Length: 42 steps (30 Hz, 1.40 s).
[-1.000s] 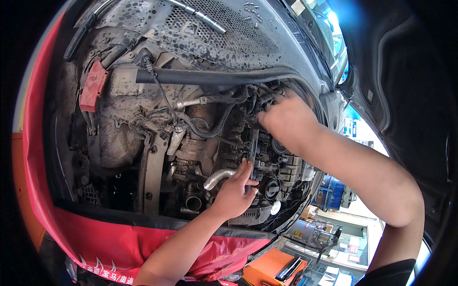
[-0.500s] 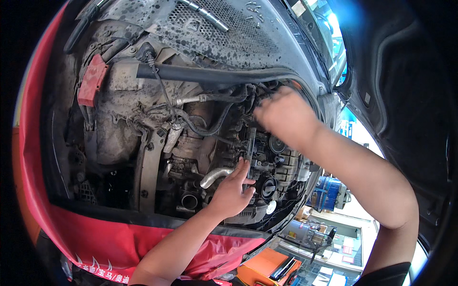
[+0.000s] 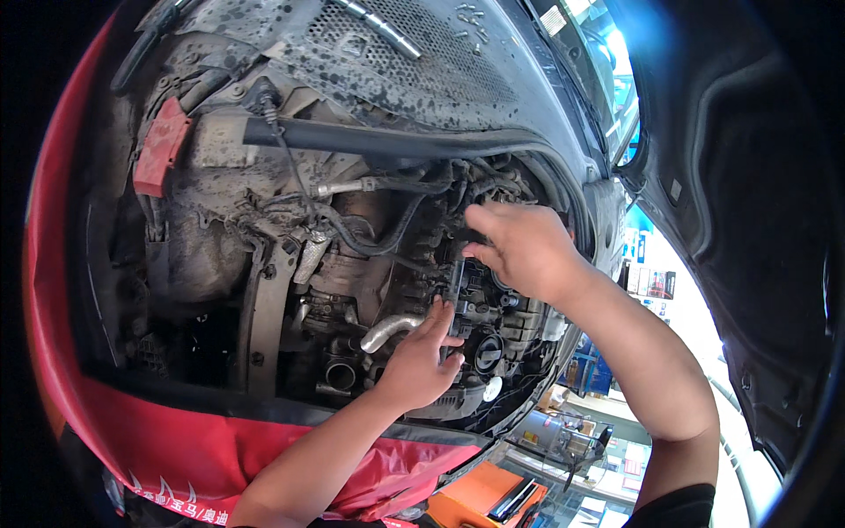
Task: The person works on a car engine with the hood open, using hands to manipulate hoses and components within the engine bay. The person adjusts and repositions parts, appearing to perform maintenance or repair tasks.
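Note:
My left hand (image 3: 422,359) reaches into the engine bay with its index and middle fingers stretched out. Their tips rest on a straight grey bar (image 3: 457,280) on top of the dirty engine (image 3: 519,321). Above the bar's far end is my right hand (image 3: 525,251), fingers curled and thumb toward the bar. Whatever lies inside those fingers is hidden. A silver bent pipe (image 3: 383,333) sits left of my left fingers, and a round black cap (image 3: 489,353) lies to their right. Black hoses (image 3: 400,231) run across the engine left of my right hand.
A chrome extension bar (image 3: 389,33) and several small bolts (image 3: 473,22) lie on the perforated cowl. A red cover (image 3: 161,150) stands at the left. Red fender sheeting (image 3: 167,431) drapes the near edge. The raised hood (image 3: 713,211) hangs at right, above an orange box (image 3: 471,497).
My right hand has moved down and slightly nearer, toward the bar's far end, its thumb now showing below the curled fingers. My left hand stays on the bar. The view has shifted slightly.

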Motion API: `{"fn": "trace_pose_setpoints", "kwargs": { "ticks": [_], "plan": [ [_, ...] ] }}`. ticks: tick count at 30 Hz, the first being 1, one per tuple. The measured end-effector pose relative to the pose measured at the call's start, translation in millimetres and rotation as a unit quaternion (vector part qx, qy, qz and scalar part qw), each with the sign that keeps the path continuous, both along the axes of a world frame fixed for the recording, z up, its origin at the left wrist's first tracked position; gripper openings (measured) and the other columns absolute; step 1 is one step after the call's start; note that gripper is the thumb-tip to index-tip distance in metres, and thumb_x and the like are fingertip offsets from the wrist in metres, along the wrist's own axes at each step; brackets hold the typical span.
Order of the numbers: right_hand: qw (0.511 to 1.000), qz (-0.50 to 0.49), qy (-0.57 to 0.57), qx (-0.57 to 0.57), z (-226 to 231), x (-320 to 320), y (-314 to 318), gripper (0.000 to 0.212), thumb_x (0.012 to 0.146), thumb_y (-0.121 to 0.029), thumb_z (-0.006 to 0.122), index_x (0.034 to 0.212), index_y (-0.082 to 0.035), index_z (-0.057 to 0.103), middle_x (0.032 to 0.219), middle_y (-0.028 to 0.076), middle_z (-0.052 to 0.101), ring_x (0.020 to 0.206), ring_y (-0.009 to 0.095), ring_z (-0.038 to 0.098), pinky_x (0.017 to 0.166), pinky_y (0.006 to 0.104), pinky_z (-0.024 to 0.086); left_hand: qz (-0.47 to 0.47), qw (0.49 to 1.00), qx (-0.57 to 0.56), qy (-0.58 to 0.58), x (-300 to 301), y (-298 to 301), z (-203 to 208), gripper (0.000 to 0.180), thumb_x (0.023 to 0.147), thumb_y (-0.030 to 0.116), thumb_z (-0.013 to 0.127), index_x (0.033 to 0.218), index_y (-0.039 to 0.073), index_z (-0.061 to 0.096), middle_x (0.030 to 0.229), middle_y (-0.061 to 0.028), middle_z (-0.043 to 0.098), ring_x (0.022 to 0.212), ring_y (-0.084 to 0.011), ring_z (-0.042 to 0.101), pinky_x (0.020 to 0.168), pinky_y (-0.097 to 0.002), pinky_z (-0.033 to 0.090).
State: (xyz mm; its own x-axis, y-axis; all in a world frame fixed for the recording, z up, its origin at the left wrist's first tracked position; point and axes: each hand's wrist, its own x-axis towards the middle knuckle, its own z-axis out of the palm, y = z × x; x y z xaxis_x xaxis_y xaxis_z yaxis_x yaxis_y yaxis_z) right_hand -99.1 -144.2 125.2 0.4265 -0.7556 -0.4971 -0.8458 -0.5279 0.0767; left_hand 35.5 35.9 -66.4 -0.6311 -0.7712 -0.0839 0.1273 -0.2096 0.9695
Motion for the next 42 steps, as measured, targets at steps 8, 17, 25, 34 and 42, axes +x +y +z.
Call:
{"fn": "trace_pose_setpoints", "kwargs": {
  "ticks": [8, 17, 25, 34, 42],
  "plan": [
    [0.984, -0.123, 0.133, 0.001, 2.5, 18.2, -1.0, 0.033, 0.101, -0.017, 0.083, 0.121, -0.003, 0.061, 0.114, 0.025, 0.076, 0.103, 0.049, 0.077, 0.084, 0.061, 0.06, 0.001, 1.0, 0.02, 0.01, 0.0, 1.2, 0.3, 0.097, 0.103, 0.01, 0.08, 0.184, 0.0, 0.027, 0.186, -0.0305, 0.037, 0.141, -0.0317, 0.076, 0.118, -0.0402, 0.057],
    [0.995, -0.066, 0.068, -0.027, 4.7, 28.1, 11.3, 0.021, 0.105, -0.012, 0.078, 0.112, -0.001, 0.062, 0.119, 0.025, 0.07, 0.1, 0.049, 0.078, 0.082, 0.0588, 0.062, 0.008, 1.0, -0.013, 0.01, 1.6, 1.9, -2.9, 0.101, 0.104, 0.012, 0.082, 0.186, 0.003, 0.023, 0.186, -0.0282, 0.039, 0.14, -0.0307, 0.077, 0.107, -0.038, 0.06],
    [0.999, 0.023, 0.034, -0.004, 1.6, 26.0, 9.4, 0.031, 0.089, 0.001, 0.076, 0.118, -0.007, 0.068, 0.108, 0.023, 0.071, 0.093, 0.046, 0.079, 0.081, 0.0567, 0.063, -0.032, 0.999, 0.025, 0.022, 6.2, -4.9, 1.5, 0.094, 0.104, 0.014, 0.079, 0.181, -0.008, 0.028, 0.186, -0.0364, 0.031, 0.137, -0.0298, 0.078, 0.124, -0.0448, 0.053],
    [0.996, 0.052, 0.077, 0.011, -0.3, 29.5, 0.6, 0.025, 0.105, -0.021, 0.078, 0.113, 0.002, 0.072, 0.12, 0.027, 0.075, 0.101, 0.045, 0.081, 0.085, 0.055, 0.065, 0.013, 0.999, -0.031, 0.003, -2.5, 4.3, -8.2, 0.099, 0.104, 0.016, 0.082, 0.185, 0.001, 0.025, 0.183, -0.0247, 0.046, 0.119, -0.0265, 0.082, 0.088, -0.0353, 0.063],
    [0.993, 0.047, 0.105, -0.018, -0.3, 33.5, 0.8, 0.019, 0.103, -0.016, 0.078, 0.114, -0.001, 0.074, 0.124, 0.022, 0.075, 0.108, 0.045, 0.081, 0.09, 0.055, 0.066, -0.013, 0.999, 0.036, 0.037, 6.0, -1.8, 1.3, 0.098, 0.106, 0.014, 0.081, 0.186, 0.002, 0.024, 0.19, -0.0266, 0.033, 0.132, -0.0226, 0.08, 0.091, -0.0333, 0.063]
  ]
}}
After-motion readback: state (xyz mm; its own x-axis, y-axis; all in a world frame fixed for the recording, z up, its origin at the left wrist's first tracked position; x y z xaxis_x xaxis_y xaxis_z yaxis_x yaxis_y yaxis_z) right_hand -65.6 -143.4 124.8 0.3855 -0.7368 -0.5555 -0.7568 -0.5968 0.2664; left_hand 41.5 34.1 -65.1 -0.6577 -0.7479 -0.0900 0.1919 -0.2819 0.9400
